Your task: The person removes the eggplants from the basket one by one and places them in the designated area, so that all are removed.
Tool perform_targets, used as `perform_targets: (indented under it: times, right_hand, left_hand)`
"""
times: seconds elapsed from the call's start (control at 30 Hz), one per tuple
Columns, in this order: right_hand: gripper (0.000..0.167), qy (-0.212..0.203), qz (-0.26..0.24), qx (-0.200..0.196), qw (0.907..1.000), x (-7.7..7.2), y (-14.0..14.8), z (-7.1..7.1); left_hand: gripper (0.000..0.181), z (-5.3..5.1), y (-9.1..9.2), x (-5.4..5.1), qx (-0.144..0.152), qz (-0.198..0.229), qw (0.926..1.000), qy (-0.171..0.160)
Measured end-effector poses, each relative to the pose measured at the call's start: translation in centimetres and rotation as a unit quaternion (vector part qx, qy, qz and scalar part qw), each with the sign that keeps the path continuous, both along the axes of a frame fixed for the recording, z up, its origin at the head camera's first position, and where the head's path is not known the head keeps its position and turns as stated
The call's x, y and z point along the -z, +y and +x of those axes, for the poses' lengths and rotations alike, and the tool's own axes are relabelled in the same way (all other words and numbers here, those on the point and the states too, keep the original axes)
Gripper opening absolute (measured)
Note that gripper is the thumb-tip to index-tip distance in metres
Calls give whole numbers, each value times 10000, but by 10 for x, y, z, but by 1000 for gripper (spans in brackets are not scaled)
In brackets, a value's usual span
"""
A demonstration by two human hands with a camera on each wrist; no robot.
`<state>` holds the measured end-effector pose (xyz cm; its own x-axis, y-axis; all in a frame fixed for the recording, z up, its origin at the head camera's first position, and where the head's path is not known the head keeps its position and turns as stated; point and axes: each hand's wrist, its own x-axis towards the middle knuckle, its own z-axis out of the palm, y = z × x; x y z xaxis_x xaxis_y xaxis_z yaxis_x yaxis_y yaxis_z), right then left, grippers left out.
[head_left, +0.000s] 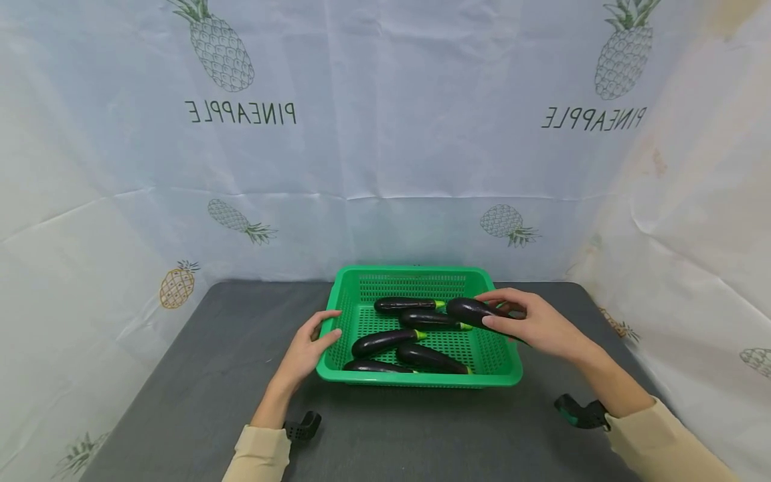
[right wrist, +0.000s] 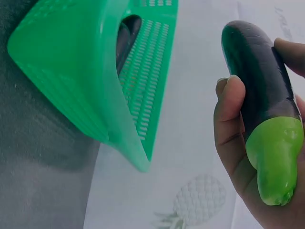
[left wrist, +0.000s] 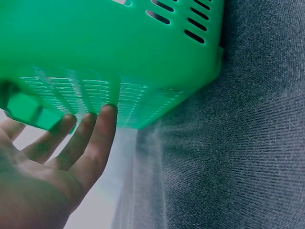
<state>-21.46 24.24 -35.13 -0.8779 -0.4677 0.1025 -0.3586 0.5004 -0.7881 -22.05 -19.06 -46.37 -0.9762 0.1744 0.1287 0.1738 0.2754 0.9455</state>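
A green basket (head_left: 421, 380) holds several dark eggplants (head_left: 382, 342) with green stem ends. At its left side is the left hand (head_left: 306, 346), fingers relaxed against the rim and wall; in the left wrist view the fingertips (left wrist: 108, 110) touch the slotted wall (left wrist: 95, 62). The right hand (head_left: 536, 323) grips one eggplant (head_left: 472, 310) above the basket's right side. In the right wrist view, thumb and fingers of the right hand (right wrist: 257, 191) pinch that eggplant (right wrist: 259, 71), its green stem end lying toward the palm.
The basket stands on a dark grey table (head_left: 241, 355). Behind and at the sides hangs a pale sheet (head_left: 385, 134) printed with pineapples. Each wrist wears a black mount, the left one (head_left: 303, 426) and the right one (head_left: 581, 412), near the table surface.
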Motion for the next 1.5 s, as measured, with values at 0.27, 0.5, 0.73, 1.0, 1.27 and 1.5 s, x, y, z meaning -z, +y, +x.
perform_targets:
  times: [0.27,0.5,0.73,1.0,1.27,1.5]
  right_hand:
    - [42,41,-71,328,9994,-7,20,-3]
    - [45,200,105,650,9976,-6,40,-11]
    - [47,262,149,841,9960,2,58,-20]
    - [49,400,466,986,9932,16,76,-29]
    - [52,286,753,1169,9899,35,92,-36]
    - [54,87,697,1284,9892,51,98,-41]
  left_hand:
    - [47,-1,-2,0,-63,24,10000,-8]
    - [48,-3,-3,2,-70,46,10000,14]
    - [46,-1,-1,2,-63,67,10000,10]
    - [45,-1,0,2,-106,82,9999,-3]
    - [46,0,1,2,-121,87,9999,-27]
    - [46,-1,2,4,-135,80,9999,-34]
